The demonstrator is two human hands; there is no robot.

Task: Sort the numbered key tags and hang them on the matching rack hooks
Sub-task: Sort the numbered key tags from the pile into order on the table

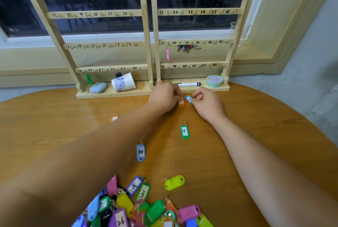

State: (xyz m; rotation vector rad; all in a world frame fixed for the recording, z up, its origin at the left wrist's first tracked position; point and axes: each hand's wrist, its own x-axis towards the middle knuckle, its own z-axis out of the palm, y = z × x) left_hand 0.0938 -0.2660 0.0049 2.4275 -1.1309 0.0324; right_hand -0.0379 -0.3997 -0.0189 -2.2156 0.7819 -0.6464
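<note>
Two wooden racks (153,31) with numbered hooks stand at the table's far edge. My left hand (164,96) reaches to the rack's base and grips a small orange tag (181,102), mostly hidden under the fingers. Right beside it, my right hand (206,102) pinches a blue tag (188,99). A pink tag (167,54) hangs near hook 37, a green tag (88,79) under hook 20, and a bunch of keys (188,47) at hook 39. Loose on the table lie green tag 29 (185,131), blue tag 34 (140,152), an orange tag (114,117) and a yellow tag (174,182).
A heap of several coloured tags (139,208) lies at the near edge. On the rack base sit a tipped paper cup (124,82), a pale blue case (98,87), a black marker (189,84) and a round green tub (214,81). The round wooden table (265,135) meets a window behind.
</note>
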